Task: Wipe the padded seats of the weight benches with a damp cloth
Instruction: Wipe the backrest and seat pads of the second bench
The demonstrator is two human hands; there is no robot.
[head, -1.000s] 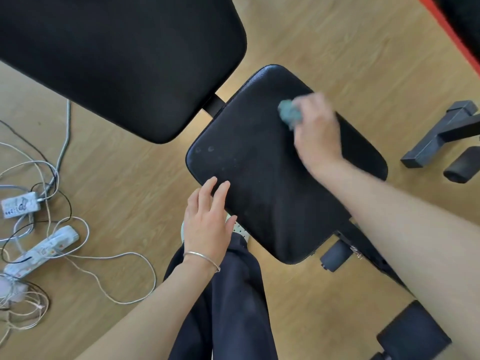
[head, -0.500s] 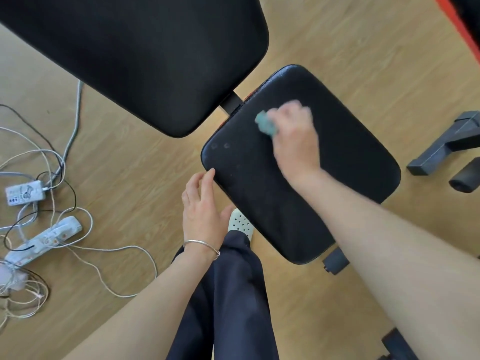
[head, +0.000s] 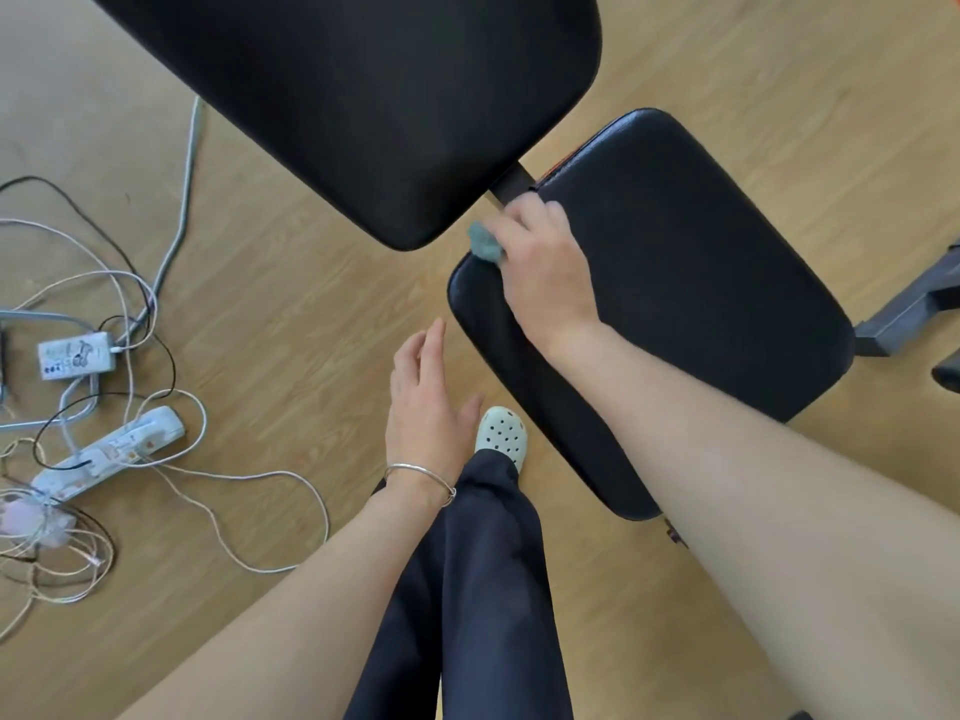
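While the right hand [head: 545,272] presses a small teal cloth [head: 485,245] onto the black seat pad [head: 701,283], its grip is closed round that cloth. The fingers are curled over the wad, so only a bit of it pokes out past the knuckles. The cloth sits right at the seat pad's far-left corner, the one closest to the big black backrest pad [head: 363,96], just beside the dark post joining the two pads. The hand's a little blurry, fwiw.

The left hand [head: 423,402] has a loose, open grip, fingers straight and together, holding nothing. It hangs over the wooden floor [head: 311,304] near the seat pad's left edge but apart from it. There's a thin silver bracelet [head: 421,472] on that wrist.

Below the hands you can see a dark trouser leg [head: 478,589] and a pale clog with holes [head: 501,436], toe just beside the seat pad's near edge.

Off to the left on the floor there's a tangle of cables [head: 249,478], a white power strip [head: 111,449] and a white adapter [head: 77,354]. A grey frame foot [head: 904,314] pokes in at the right edge.
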